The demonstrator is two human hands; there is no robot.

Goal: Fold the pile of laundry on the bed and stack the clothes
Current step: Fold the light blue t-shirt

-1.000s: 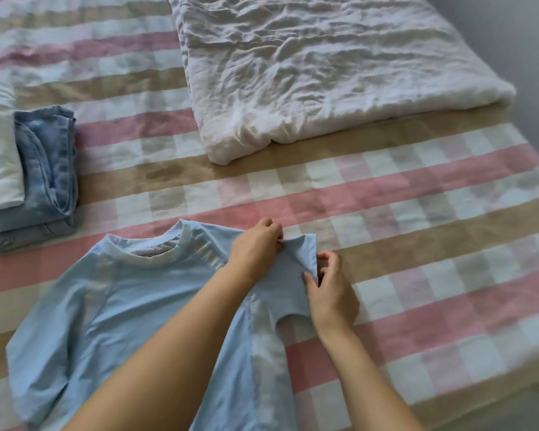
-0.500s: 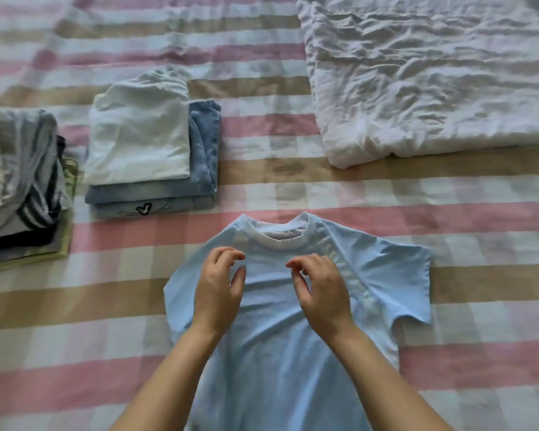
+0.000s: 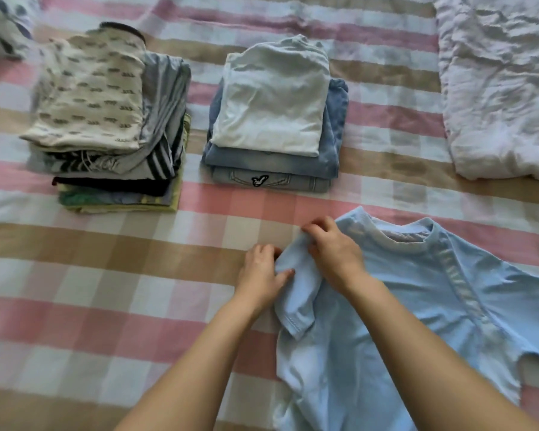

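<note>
Light-blue short-sleeved T-shirt (image 3: pixel 417 306) lies spread at lower right of frame on the pink-and-tan checked bed (image 3: pixel 106 275). Left hand (image 3: pixel 262 275) and right hand (image 3: pixel 333 253): each grip pinches the bunched sleeve (image 3: pixel 296 293) at frame centre.

A light blue T-shirt (image 3: pixel 423 309) lies face up on the checked bed (image 3: pixel 131 262), collar away, one sleeve (image 3: pixel 296 293) bunched at its left edge, and beyond it stand a tall mixed stack (image 3: pixel 106 126) and a white top (image 3: pixel 271 101) on what looks like folded denim (image 3: pixel 330 150)
</note>
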